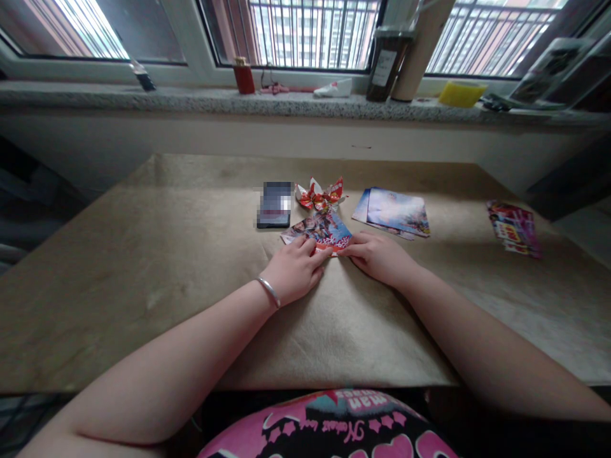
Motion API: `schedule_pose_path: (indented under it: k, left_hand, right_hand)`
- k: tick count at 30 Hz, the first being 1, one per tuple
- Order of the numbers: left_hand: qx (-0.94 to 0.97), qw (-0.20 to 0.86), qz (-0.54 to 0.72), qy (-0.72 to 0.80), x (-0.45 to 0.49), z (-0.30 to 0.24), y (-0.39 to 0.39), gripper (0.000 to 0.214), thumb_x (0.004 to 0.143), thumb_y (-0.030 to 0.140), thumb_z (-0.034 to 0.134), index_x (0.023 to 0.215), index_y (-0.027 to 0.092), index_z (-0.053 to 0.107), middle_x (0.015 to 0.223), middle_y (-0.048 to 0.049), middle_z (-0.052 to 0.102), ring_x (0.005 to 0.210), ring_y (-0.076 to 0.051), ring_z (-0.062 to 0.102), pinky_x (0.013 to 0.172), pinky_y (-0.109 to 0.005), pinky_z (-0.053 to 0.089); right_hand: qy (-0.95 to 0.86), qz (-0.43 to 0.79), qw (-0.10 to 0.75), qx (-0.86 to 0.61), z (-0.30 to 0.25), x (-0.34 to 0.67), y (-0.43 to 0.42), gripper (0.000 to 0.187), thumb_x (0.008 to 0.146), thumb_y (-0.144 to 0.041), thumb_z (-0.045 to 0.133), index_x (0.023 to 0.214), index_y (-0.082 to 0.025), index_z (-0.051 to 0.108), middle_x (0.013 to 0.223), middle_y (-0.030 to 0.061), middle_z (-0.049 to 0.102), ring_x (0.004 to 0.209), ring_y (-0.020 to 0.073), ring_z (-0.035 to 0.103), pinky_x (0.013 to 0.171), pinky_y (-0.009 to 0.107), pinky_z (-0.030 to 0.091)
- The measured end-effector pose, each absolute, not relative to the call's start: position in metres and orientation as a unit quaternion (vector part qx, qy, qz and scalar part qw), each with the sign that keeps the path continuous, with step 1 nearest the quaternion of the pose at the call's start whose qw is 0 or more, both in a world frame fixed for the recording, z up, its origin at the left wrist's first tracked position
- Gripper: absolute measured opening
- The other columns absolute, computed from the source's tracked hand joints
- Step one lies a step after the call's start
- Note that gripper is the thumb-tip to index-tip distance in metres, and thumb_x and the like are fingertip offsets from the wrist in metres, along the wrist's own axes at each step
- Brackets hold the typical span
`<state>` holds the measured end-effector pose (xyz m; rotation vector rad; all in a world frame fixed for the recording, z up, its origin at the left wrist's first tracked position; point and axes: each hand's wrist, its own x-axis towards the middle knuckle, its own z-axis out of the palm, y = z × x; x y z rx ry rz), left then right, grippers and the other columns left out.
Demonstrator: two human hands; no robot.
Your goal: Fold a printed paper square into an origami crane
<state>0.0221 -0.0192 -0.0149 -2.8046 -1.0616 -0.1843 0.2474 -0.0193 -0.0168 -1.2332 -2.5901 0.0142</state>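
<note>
A sheet of colourful printed paper [324, 229], with a folded-looking outline, lies on the table between my hands. My left hand [298, 267] rests on its near left edge, index finger stretched along the border and the other fingers loosely bent. From the right, my right hand [379, 257] presses its fingertips together on the paper's near right corner. Just beyond the sheet sits a folded red-and-white paper piece [319, 194] with pointed tips. A phone-like dark device [274, 207], its screen blurred out, lies to the left of them.
Pale printed sheets [398, 210] lie overlapped right of my hands. Farther right is a fanned stack of purple-pink printed paper [515, 229]. A cloth-like beige cover [143, 267] spans the table. On the stone windowsill [191, 98] stand a red bottle [244, 76], a dark jar [386, 63] and a yellow roll [462, 93].
</note>
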Motion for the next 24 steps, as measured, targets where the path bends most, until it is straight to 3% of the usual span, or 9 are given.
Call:
schedule_pose_path:
  k: [24]
  left_hand:
    - [-0.944, 0.035, -0.022, -0.327, 0.017, 0.001, -0.024, 0.047, 0.087, 0.038, 0.044, 0.130, 0.022, 0.049, 0.110, -0.0113, 0.053, 0.105, -0.026, 0.047, 0.093, -0.040, 0.041]
  right_hand:
    - [-0.916, -0.038, 0.125, -0.379, -0.016, 0.248, -0.020, 0.030, 0.089, -0.017, 0.045, 0.105, -0.028, 0.068, 0.099, 0.0032, 0.068, 0.086, 0.0161, 0.058, 0.070, 0.026, 0.041]
